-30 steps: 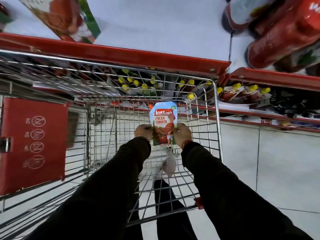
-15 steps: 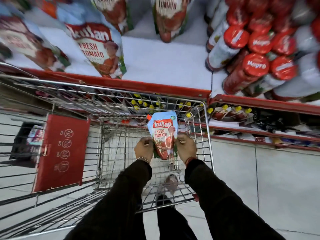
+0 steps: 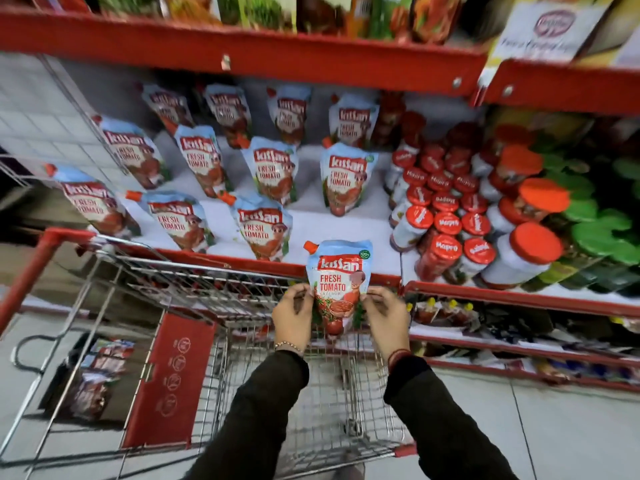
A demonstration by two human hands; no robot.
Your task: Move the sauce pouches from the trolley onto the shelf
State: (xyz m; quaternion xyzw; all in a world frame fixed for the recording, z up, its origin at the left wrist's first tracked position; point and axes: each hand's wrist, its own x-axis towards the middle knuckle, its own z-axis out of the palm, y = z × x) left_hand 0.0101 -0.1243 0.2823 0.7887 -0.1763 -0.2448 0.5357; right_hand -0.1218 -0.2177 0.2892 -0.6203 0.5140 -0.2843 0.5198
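I hold one tomato sauce pouch (image 3: 338, 271) upright, light blue with a red label and an orange corner spout. My left hand (image 3: 293, 315) grips its lower left edge and my right hand (image 3: 387, 317) its lower right edge. The pouch hangs above the front rim of the wire trolley (image 3: 221, 292), just before the red lip of the white shelf (image 3: 356, 216). Several matching pouches (image 3: 273, 171) stand in rows on that shelf. A few more pouches (image 3: 100, 372) lie blurred in the trolley's left part.
Red-capped jars (image 3: 446, 223) and orange-capped jars (image 3: 533, 244) crowd the shelf to the right of the pouches. A red shelf (image 3: 242, 53) runs overhead. Lower shelves (image 3: 519, 327) hold small packs. The trolley's red flap (image 3: 173, 379) stands at the left. Tiled floor lies at the right.
My view has tilted up from the trolley to the shelf. Both hands have lifted the pouch up toward the shelf's front edge, still gripping it.
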